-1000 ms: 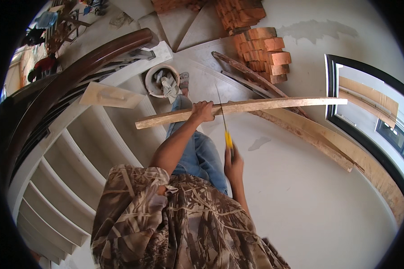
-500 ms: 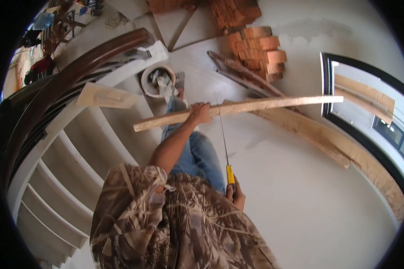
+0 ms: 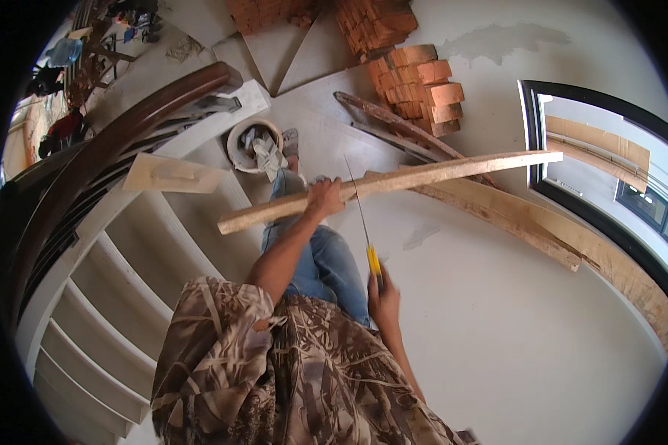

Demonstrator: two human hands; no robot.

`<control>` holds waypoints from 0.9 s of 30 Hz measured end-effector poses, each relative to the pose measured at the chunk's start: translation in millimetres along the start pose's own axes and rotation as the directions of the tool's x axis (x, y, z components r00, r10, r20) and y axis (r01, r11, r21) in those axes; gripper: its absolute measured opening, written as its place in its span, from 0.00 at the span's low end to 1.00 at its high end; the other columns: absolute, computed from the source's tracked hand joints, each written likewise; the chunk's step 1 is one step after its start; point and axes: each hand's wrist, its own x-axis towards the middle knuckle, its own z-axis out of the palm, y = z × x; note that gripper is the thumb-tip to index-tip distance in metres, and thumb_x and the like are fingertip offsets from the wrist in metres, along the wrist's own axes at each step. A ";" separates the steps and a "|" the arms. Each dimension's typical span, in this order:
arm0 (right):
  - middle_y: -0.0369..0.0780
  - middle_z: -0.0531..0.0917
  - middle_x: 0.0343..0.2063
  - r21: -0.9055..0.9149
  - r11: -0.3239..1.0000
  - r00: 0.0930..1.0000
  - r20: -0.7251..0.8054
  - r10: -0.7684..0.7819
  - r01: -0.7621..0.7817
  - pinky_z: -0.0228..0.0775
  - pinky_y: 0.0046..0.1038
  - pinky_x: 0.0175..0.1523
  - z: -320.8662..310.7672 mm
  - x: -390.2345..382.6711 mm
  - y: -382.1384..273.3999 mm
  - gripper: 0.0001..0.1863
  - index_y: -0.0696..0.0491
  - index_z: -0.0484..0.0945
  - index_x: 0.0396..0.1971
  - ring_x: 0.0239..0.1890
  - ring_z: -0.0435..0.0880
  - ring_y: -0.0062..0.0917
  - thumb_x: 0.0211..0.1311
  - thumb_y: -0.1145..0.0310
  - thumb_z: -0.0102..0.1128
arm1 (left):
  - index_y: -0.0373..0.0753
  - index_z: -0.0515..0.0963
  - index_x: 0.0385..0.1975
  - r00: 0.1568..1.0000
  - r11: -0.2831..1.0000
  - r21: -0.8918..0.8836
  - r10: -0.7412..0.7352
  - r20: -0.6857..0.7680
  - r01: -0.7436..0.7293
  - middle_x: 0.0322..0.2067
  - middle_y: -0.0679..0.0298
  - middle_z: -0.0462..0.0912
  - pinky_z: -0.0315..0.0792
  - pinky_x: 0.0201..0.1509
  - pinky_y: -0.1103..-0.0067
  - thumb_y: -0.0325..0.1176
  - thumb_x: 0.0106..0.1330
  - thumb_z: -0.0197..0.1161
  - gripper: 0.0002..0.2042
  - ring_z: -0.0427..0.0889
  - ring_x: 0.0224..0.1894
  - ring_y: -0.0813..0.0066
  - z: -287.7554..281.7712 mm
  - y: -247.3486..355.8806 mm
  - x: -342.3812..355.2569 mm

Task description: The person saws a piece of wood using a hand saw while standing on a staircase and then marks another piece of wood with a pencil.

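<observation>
A long pale wooden batten lies crosswise in front of my body, over my jeans-clad leg. My left hand grips it left of the cut point, fingers wrapped over the top. My right hand, a little blurred, holds a handsaw by its yellow and black handle. The thin saw blade crosses the batten just right of my left hand, pointing away from me.
Curved stairs with a dark handrail run along the left; a flat rectangular board rests on their edge. Beyond stand a bucket of scraps and stacked bricks. Planks and a black-framed window are right.
My right hand and the saw came back toward my body, then moved forward again partway. My left hand stays on the batten; the whole view has shifted slightly.
</observation>
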 end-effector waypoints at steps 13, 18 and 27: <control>0.58 0.83 0.30 0.043 0.998 0.999 0.000 -0.042 0.042 0.76 0.42 0.39 9.7 27.9 -7.8 0.24 0.57 0.73 0.62 0.33 0.85 0.52 0.72 0.59 0.54 | 0.40 0.72 0.55 0.998 0.996 0.079 -0.048 0.030 0.045 0.48 0.51 0.81 0.70 0.57 0.47 0.40 0.49 0.69 0.31 0.79 0.56 0.49 13.4 3.7 -12.5; 0.56 0.83 0.24 0.084 0.996 0.999 -0.023 -0.022 0.024 0.76 0.43 0.37 24.2 89.5 -26.4 0.24 0.60 0.75 0.59 0.30 0.86 0.50 0.73 0.58 0.54 | 0.40 0.72 0.55 0.999 0.994 0.105 -0.013 0.053 0.007 0.49 0.50 0.80 0.71 0.55 0.48 0.39 0.47 0.70 0.31 0.80 0.55 0.49 2.7 7.1 -2.2; 0.60 0.82 0.30 0.099 0.994 0.999 0.015 0.044 -0.046 0.75 0.44 0.36 27.7 88.3 -16.1 0.25 0.60 0.73 0.60 0.33 0.83 0.56 0.72 0.58 0.54 | 0.40 0.72 0.53 1.000 0.996 0.093 0.004 0.013 -0.006 0.49 0.51 0.80 0.71 0.55 0.48 0.37 0.48 0.68 0.28 0.79 0.55 0.49 4.3 19.6 -3.1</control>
